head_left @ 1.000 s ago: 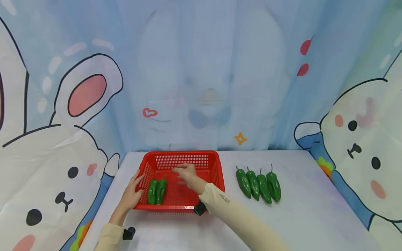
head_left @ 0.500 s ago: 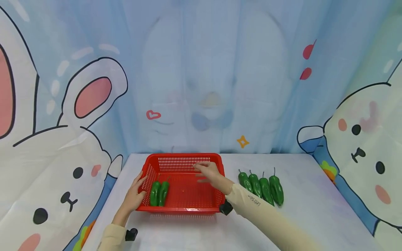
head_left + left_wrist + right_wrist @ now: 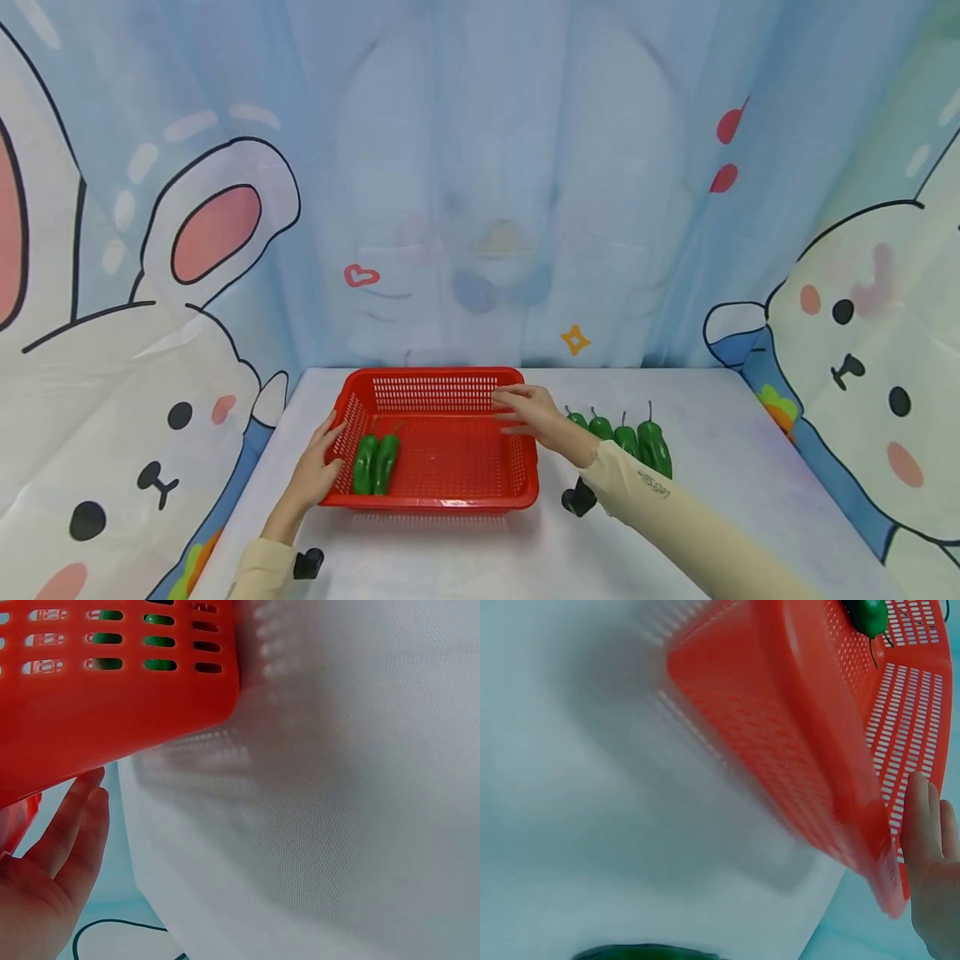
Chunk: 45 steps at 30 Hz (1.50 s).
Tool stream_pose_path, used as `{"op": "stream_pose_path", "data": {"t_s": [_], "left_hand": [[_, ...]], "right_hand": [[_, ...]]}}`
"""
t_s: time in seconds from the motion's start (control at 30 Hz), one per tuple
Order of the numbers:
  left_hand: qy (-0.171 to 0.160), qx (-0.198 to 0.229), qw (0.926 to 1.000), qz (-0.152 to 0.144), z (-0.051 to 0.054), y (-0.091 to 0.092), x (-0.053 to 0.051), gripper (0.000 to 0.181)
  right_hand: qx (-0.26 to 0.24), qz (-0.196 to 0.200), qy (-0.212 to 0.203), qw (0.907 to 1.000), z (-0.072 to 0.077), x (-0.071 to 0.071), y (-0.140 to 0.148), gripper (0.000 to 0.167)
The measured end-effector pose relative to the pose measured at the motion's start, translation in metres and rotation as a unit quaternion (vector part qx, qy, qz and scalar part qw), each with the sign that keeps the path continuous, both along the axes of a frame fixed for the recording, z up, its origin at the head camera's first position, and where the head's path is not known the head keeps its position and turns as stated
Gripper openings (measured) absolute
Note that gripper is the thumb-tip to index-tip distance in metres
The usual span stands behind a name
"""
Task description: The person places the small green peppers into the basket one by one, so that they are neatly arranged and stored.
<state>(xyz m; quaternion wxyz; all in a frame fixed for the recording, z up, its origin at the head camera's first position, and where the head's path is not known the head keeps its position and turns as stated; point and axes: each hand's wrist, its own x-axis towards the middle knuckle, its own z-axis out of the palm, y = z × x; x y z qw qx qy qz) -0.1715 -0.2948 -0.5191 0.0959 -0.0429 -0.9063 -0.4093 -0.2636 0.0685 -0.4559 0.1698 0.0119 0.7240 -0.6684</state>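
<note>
A red plastic basket (image 3: 427,503) stands on the table with two green peppers, one pepper (image 3: 365,465) beside another pepper (image 3: 386,463), in its left part. At the basket's left side is my left hand (image 3: 311,473), fingers extended along the rim; the left wrist view shows its fingertips against the outer wall. Above the basket's right rim hovers my right hand (image 3: 538,418), fingers extended and slightly bent, holding nothing. Several more green peppers (image 3: 655,448) lie in a row on the table right of the basket, partly hidden by the right forearm.
The white tabletop (image 3: 750,492) reaches back to a blue cartoon curtain (image 3: 495,167). Rabbit-printed cloth hangs on both sides. In the right wrist view the edge of a dark green pepper (image 3: 645,952) shows at the bottom.
My right hand has moved right, from over the basket's middle to its right rim. My left hand stays at the left side, and the peppers have not moved.
</note>
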Motion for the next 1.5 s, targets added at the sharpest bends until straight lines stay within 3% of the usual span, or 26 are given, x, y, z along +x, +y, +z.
{"op": "stream_pose_path", "data": {"t_s": [0.33, 0.5, 0.77, 0.97, 1.2, 1.5], "left_hand": [[0.015, 0.0, 0.9999, -0.006, -0.002, 0.001, 0.0, 0.062], [0.007, 0.004, 0.9999, -0.008, -0.002, 0.0, 0.001, 0.062], [0.007, 0.002, 0.9999, -0.011, 0.001, 0.001, 0.002, 0.062], [0.004, 0.005, 0.9999, -0.01, 0.003, 0.001, 0.004, 0.061], [-0.002, 0.002, 0.9999, -0.011, 0.001, 0.001, 0.003, 0.061], [0.007, -0.003, 0.9999, -0.011, 0.0, 0.0, 0.004, 0.062]], "right_hand": [[-0.015, 0.009, 0.003, 0.9998, 0.003, -0.001, 0.032, 0.049], [-0.029, 0.008, 0.0, 0.9995, 0.003, -0.002, 0.053, 0.054], [-0.048, -0.036, -0.009, 0.9982, -0.005, -0.004, 0.084, 0.055], [-0.047, -0.039, -0.006, 0.9981, -0.016, 0.0, 0.113, 0.06], [-0.051, -0.041, -0.003, 0.9979, -0.016, 0.005, 0.153, 0.064], [-0.041, -0.086, -0.002, 0.9954, -0.023, 0.004, 0.196, 0.067]]}}
